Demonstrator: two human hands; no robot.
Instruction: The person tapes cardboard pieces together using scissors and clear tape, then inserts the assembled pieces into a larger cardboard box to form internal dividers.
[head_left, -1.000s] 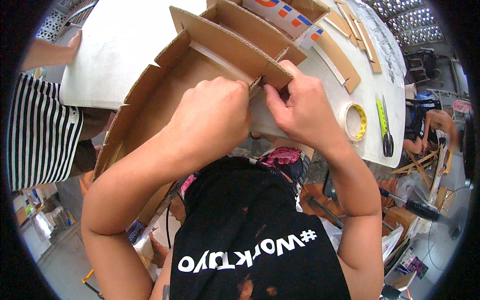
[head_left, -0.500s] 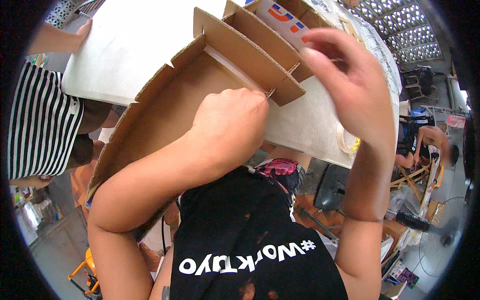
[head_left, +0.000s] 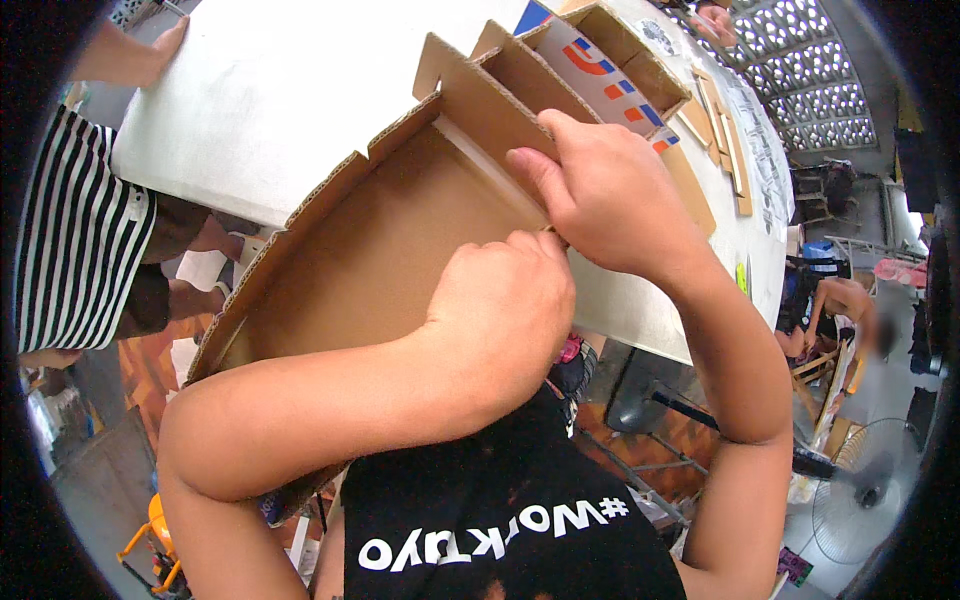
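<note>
A large brown corrugated cardboard piece (head_left: 380,250) with upright dividers leans from the white table (head_left: 270,90) toward my chest. My left hand (head_left: 505,300) is closed in a fist against the near end of a cardboard divider (head_left: 500,85). My right hand (head_left: 600,195) grips the same divider edge from above, fingers curled over it, touching my left hand. What lies between the fingers of either hand is hidden.
A person in a striped top (head_left: 70,240) stands at the left with a hand (head_left: 165,40) on the table. Cardboard strips (head_left: 720,150) and a printed box (head_left: 610,70) lie farther along the table. A seated person (head_left: 835,300) and a floor fan (head_left: 860,490) are at the right.
My right hand, raised above the cardboard half a second ago, has come back down onto the divider beside my left hand. The view has tilted, and the cardboard now looks closer.
</note>
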